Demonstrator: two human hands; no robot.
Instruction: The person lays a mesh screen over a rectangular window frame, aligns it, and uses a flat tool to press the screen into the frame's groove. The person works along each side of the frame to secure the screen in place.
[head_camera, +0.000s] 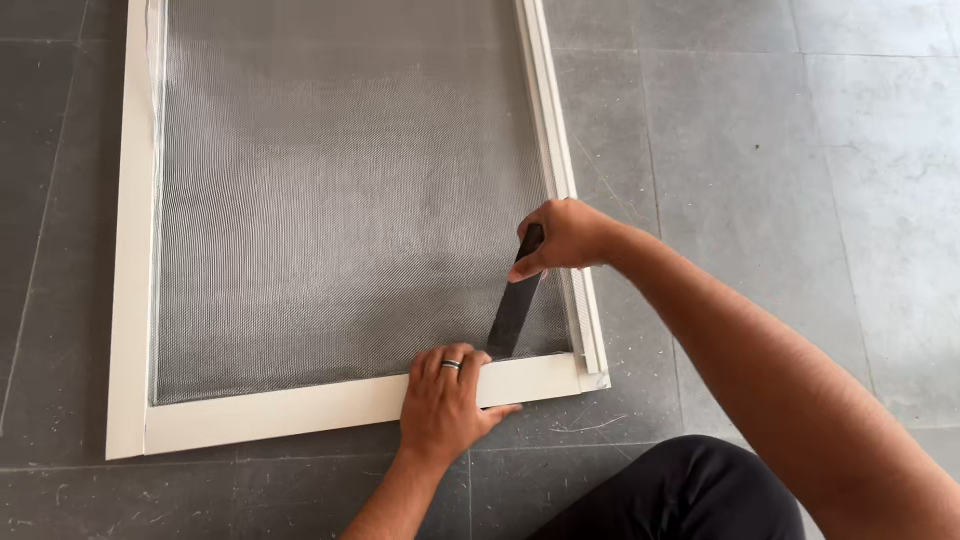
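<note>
A white window-screen frame (130, 250) with grey mesh (330, 200) lies flat on the floor. My right hand (565, 235) grips the top of a dark flat blade tool (515, 310), which slants down to the mesh at the frame's lower right corner. My left hand (447, 400), with a ring on one finger, presses flat on the frame's bottom rail (300, 405), fingertips next to the tool's tip.
Grey floor tiles (760, 170) with scuffs and scratches surround the frame. My knee in dark trousers (690, 490) is at the bottom right, just below the frame's corner.
</note>
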